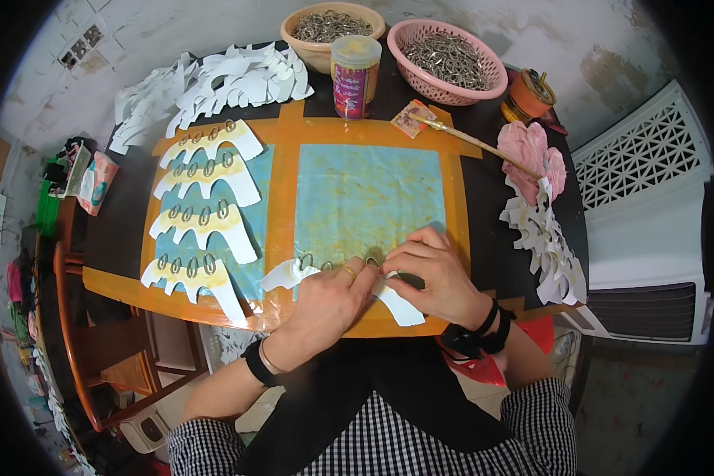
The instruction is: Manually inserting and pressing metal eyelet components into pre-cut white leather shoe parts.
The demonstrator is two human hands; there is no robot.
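A white scalloped cut-out (399, 308) lies at the front edge of the blue work sheet, mostly under my hands. Oval metal rings (306, 261) stand along its top edge. My left hand (331, 300), wearing a gold ring, presses its closed fingers onto the cut-out. With fingers curled, my right hand (436, 278) grips a small dark-handled tool (410, 279) whose tip is hidden between the hands. Another metal ring (372, 261) is at my fingertips. To the left, several white cut-outs (206, 221) lie in a column, each with upright metal rings and yellowish smears.
Plain white cut-outs (246, 79) are heaped at the back left, others (541, 242) at the right. A beige basket (373, 17) and pink basket (486, 87) hold metal rings. Nearby are a purple tub (352, 79), brush (476, 141), orange jar (529, 97) and pink cloth (523, 147).
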